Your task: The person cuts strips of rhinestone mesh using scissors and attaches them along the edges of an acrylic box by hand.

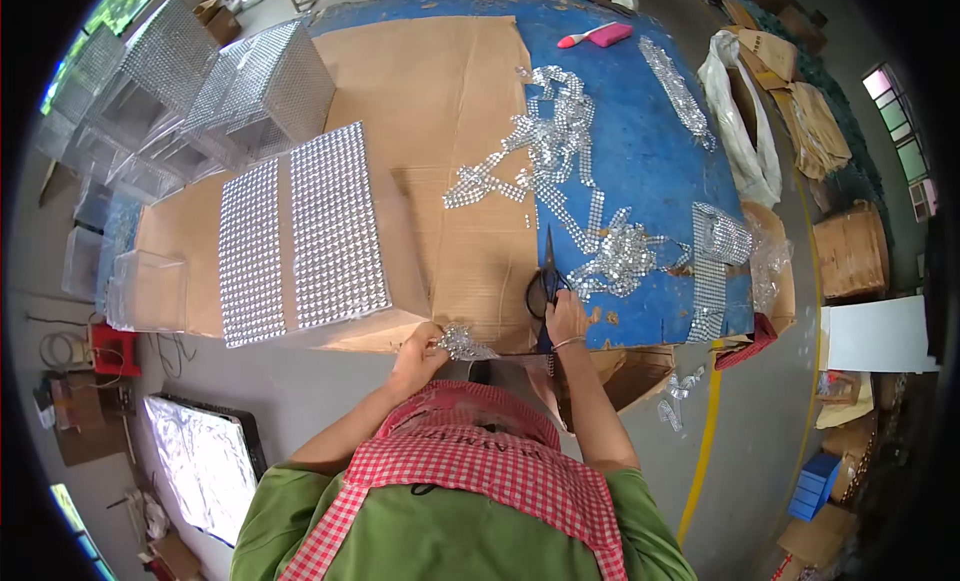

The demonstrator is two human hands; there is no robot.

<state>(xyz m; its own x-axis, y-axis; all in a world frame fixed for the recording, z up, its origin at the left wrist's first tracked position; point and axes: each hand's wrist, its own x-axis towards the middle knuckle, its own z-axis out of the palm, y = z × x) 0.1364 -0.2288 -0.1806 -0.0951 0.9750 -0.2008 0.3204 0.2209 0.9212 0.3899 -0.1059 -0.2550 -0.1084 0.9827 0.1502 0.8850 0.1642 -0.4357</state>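
Clock directions run from the middle of the head view, with twelve at the top. At seven o'clock the left hand (418, 359) pinches a bunched silver strip (463, 343) at the near edge of the counter (640, 151). At four, the right hand (567, 318) has its fingers curled at the black handles of the scissors (547, 281); whether it grips them I cannot tell. The blades point to twelve. Between nine and ten, a clear box (395, 241) with two silver studded bands (335, 226) sits on the cardboard (440, 91). More clear boxes (255, 91) stand at ten. A silver tangle (560, 131) spreads from one o'clock round to three, partly on the cardboard. A pink tool (603, 36) lies at one, above the tangle.
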